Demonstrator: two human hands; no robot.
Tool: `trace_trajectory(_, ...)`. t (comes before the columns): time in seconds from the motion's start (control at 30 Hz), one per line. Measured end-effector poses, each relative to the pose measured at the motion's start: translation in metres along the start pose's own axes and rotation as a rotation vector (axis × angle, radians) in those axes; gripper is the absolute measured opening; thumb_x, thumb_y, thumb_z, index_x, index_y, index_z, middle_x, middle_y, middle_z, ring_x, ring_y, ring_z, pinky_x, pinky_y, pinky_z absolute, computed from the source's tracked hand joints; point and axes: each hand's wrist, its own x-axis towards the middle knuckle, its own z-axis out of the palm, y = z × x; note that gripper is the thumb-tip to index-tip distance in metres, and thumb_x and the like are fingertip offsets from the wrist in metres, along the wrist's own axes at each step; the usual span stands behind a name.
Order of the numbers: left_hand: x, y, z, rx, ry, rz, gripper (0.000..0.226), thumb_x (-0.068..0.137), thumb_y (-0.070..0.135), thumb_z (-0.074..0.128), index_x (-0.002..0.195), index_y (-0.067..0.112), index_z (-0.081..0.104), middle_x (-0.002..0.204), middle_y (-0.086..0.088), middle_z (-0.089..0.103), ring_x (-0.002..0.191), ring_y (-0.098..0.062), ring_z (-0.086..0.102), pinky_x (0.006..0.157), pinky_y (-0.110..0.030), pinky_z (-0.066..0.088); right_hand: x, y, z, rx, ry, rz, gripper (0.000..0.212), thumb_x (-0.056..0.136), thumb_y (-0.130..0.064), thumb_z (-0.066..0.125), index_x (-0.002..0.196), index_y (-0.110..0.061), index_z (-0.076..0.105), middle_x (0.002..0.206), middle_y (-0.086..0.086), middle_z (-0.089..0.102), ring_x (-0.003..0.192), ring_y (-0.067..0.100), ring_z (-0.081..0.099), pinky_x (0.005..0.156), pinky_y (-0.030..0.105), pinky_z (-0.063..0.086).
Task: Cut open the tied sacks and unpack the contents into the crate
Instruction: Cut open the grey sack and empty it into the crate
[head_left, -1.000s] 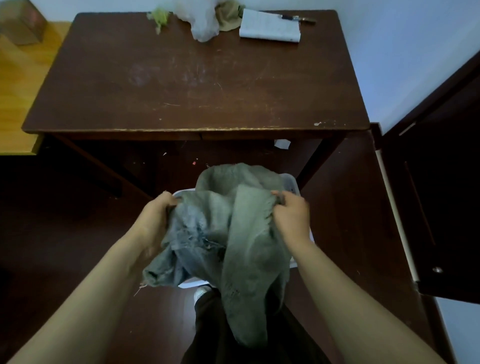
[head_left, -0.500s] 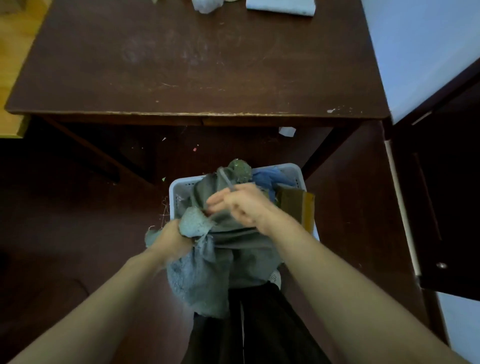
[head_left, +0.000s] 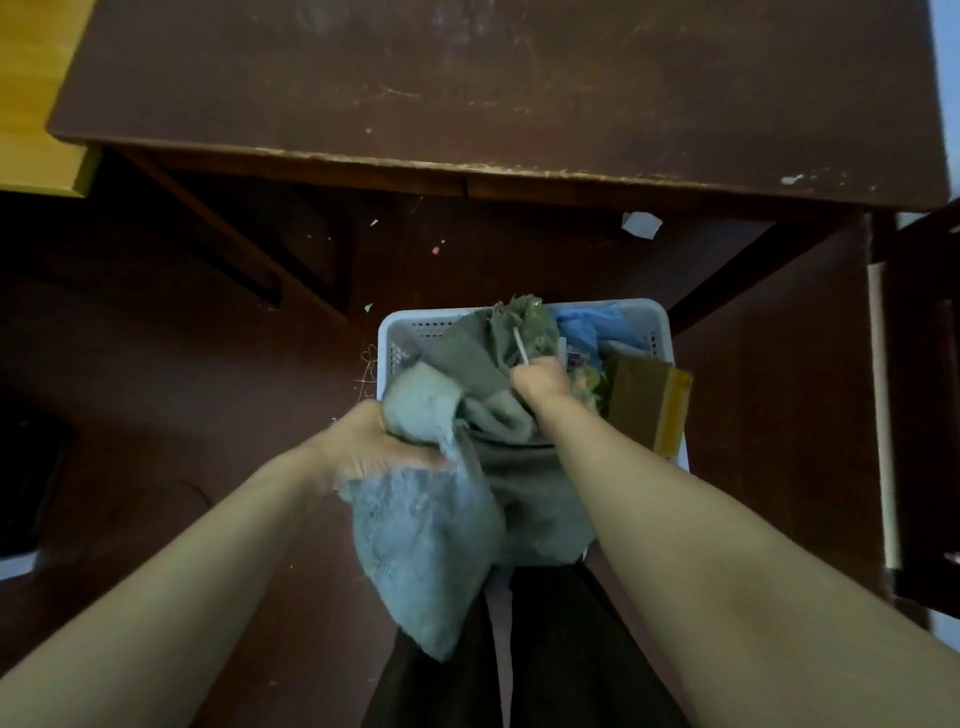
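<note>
l hand (head_left: 376, 441) clenches sack (head_left: 431, 535) over crate (head_left: 415, 318) so contents drop in; r hand (head_left: 540, 382) fingers pinch a thin white strip (head_left: 520, 347), prob unpacking.

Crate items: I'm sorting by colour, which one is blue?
The crumpled blue cloth at the crate's far rim, beyond the right hand; the sack is grey, the cardboard box brown.

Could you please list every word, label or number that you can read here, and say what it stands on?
No text can be read.
The small patterned packet in the white crate is too blurred to read.
The cardboard box shows no print.
</note>
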Motion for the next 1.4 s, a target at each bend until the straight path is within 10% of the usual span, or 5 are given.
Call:
trace_trajectory(0.37, 0.028, 0.015, 0.025, -0.307, 0.27, 0.054, 0.116, 0.048, 0.044, 0.079, 0.148, 0.021, 0.024, 0.149, -0.009, 0.031, 0.134, -0.027, 0.035, 0.113, -0.03, 0.026, -0.117, -0.036, -0.049, 0.689, -0.491, -0.36, 0.021, 0.082, -0.017, 0.069, 0.061, -0.019, 0.065, 0.045, -0.004, 0.051, 0.029, 0.007, 0.04, 0.029, 0.016, 0.026)
trace_trajectory(0.53, 0.035, 0.017, 0.03, 0.16, 0.458, 0.065, 0.005, 0.082, 0.001, 0.056, 0.078, 0.003, 0.057, 0.078, -0.008, 0.056, 0.085, -0.028, 0.054, 0.069, -0.036, 0.044, -0.119, -0.015, -0.07, 0.563, -0.28, -0.294, 0.034, 0.082, -0.004, 0.065, 0.056, -0.014, 0.045, 0.044, -0.002, 0.036, 0.026, 0.004, 0.029, 0.028, 0.016, 0.02)
trace_trajectory(0.8, 0.025, 0.042, 0.017, -0.26, 0.618, 0.272, 0.023, 0.08, -0.004, 0.052, 0.072, 0.017, 0.055, 0.067, 0.0, 0.054, 0.06, -0.013, 0.05, 0.053, -0.026, 0.042, -0.085, 0.035, -0.107, 0.33, 0.115, -0.172, 0.022, 0.08, -0.023, 0.072, 0.061, -0.02, 0.063, 0.064, -0.001, 0.064, 0.065, 0.017, 0.061, 0.061, 0.029, 0.051)
trace_trajectory(1.27, -0.021, 0.064, 0.032, -0.668, 0.949, 0.519, 0.014, 0.075, 0.018, 0.072, 0.073, 0.025, 0.06, 0.076, 0.002, 0.064, 0.073, -0.012, 0.064, 0.062, -0.027, 0.056, -0.082, 0.015, -0.104, 0.722, -0.161, -0.363, 0.041, 0.082, -0.013, 0.06, 0.043, -0.023, 0.055, 0.041, -0.012, 0.049, 0.038, 0.002, 0.049, 0.035, 0.014, 0.035)
trace_trajectory(1.4, -0.01, 0.048, 0.056, -0.384, 0.715, 0.505, 0.024, 0.074, -0.006, 0.067, 0.073, 0.014, 0.056, 0.067, 0.002, 0.057, 0.064, -0.019, 0.054, 0.054, -0.025, 0.048, -0.062, 0.05, -0.107, 0.108, 0.083, 0.008, 0.018, 0.084, -0.027, 0.064, 0.072, -0.015, 0.059, 0.067, 0.0, 0.061, 0.061, 0.016, 0.056, 0.045, 0.022, 0.039)
